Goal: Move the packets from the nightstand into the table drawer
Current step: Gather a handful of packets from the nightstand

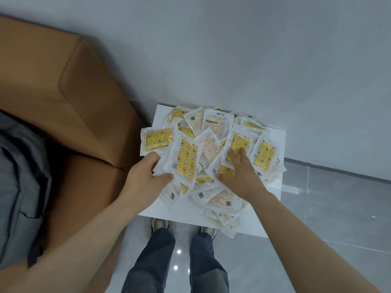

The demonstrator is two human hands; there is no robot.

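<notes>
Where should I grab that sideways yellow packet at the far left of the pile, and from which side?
Pinch the sideways yellow packet by its clear left border, coming from the left. That end seems to jut past the nightstand edge with nothing on it, so there is likely room to get under it. Its right end seems tucked beneath a neighbouring packet.

Illumination is even, soft and moderately bright, with weak shadows. The glossy floor (338,218) shows small bright point reflections at bottom centre. The plastic packets (211,144) carry mild sheen. Wide-angle distortion bends lines near the edges.
</notes>
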